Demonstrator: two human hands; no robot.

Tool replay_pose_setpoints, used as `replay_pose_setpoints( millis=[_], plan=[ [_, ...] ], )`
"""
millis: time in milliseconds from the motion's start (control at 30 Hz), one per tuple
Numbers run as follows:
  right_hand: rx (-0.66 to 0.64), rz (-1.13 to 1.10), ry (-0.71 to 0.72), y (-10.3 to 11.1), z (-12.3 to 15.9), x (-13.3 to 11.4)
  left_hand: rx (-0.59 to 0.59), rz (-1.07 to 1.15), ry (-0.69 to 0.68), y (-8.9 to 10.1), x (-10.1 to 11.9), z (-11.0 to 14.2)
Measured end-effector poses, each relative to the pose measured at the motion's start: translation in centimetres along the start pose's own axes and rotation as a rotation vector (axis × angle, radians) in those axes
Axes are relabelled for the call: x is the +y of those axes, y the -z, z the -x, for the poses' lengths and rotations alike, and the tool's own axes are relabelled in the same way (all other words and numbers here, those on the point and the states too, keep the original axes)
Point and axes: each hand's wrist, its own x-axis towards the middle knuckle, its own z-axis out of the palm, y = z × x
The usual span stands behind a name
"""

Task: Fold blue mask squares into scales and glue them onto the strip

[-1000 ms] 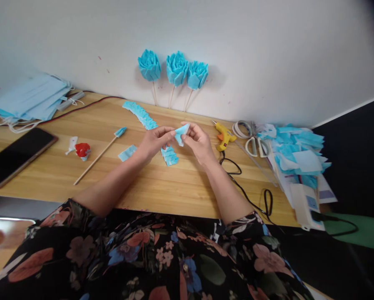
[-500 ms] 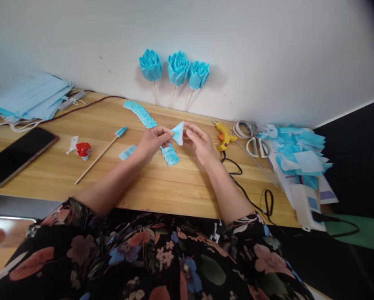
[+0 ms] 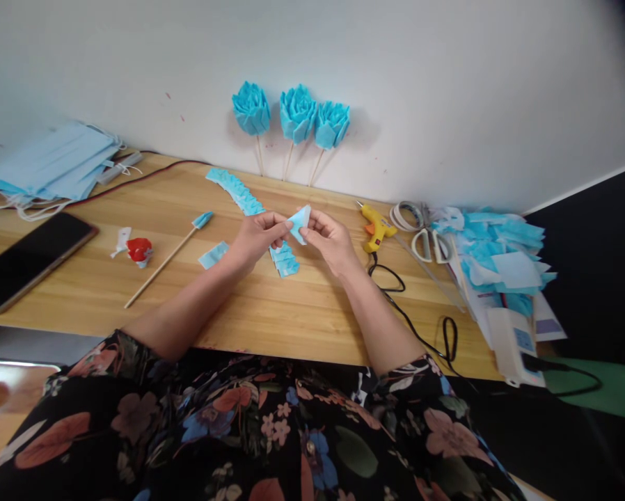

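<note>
A small folded piece of light blue fabric (image 3: 298,224) is held above the table between my hands. My left hand (image 3: 260,236) pinches its left corner between thumb and fingers. On its right edge, the thumb and fingers of my right hand (image 3: 327,235) close as well. Below and behind my hands runs a curved row of folded blue pieces (image 3: 239,195), partly hidden by my left hand. A single blue piece (image 3: 213,255) lies beside my left wrist. Left of that rests a wooden stick (image 3: 161,270) with a blue bud (image 3: 202,220) at its tip.
Three blue fabric flowers (image 3: 298,115) on sticks lean against the wall. To the right are a yellow glue gun (image 3: 377,226) with its cord, tape (image 3: 405,216), scissors (image 3: 428,245) and a blue fabric pile (image 3: 495,243). Face masks (image 3: 56,163), a phone (image 3: 33,261) and a red-wrapped item (image 3: 139,250) lie left.
My right fingers were off the edge of the folded piece half a second ago and now pinch it again. The piece has tilted. My left hand keeps its hold.
</note>
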Motion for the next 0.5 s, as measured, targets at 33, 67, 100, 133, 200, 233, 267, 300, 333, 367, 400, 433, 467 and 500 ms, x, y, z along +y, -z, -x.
replay_pose_setpoints(
  millis=[33, 67, 100, 133, 200, 233, 267, 300, 333, 367, 400, 433, 467, 500],
  plan=[
    [0.005, 0.001, -0.001, -0.01, 0.0, 0.0, -0.003, 0.002, -0.001, 0.01, 0.03, 0.02],
    [0.007, 0.001, -0.003, -0.03, 0.02, -0.02, -0.005, 0.003, -0.001, 0.02, 0.07, 0.03],
    [0.005, 0.001, -0.006, -0.04, 0.03, -0.05, -0.007, 0.004, 0.0, 0.02, 0.1, 0.03],
    [0.001, 0.001, -0.008, -0.04, 0.05, -0.08, -0.005, 0.004, 0.003, 0.03, 0.12, 0.03],
    [-0.012, -0.002, -0.007, -0.05, 0.09, -0.17, 0.003, 0.002, 0.008, 0.03, 0.13, -0.01],
    [-0.019, -0.004, -0.005, -0.06, 0.1, -0.2, 0.007, -0.001, 0.01, 0.03, 0.13, -0.03],
    [-0.025, -0.003, -0.004, -0.06, 0.11, -0.22, 0.013, -0.004, 0.01, 0.02, 0.12, -0.05],
    [-0.028, 0.001, -0.003, -0.06, 0.11, -0.23, 0.02, -0.008, 0.01, 0.02, 0.11, -0.07],
    [-0.028, 0.008, -0.003, -0.06, 0.11, -0.23, 0.028, -0.012, 0.01, 0.02, 0.11, -0.08],
    [-0.025, 0.016, -0.003, -0.05, 0.1, -0.2, 0.035, -0.016, 0.01, 0.01, 0.11, -0.08],
    [-0.02, 0.023, -0.002, -0.03, 0.08, -0.15, 0.042, -0.021, 0.011, 0.01, 0.11, -0.08],
    [-0.014, 0.025, 0.0, 0.0, 0.06, -0.07, 0.046, -0.024, 0.01, -0.01, 0.11, -0.07],
    [-0.007, 0.022, 0.002, 0.03, 0.04, 0.02, 0.047, -0.029, 0.008, -0.03, 0.11, -0.06],
    [-0.001, 0.015, 0.004, 0.07, 0.01, 0.14, 0.045, -0.034, 0.007, -0.05, 0.1, -0.04]
  ],
)
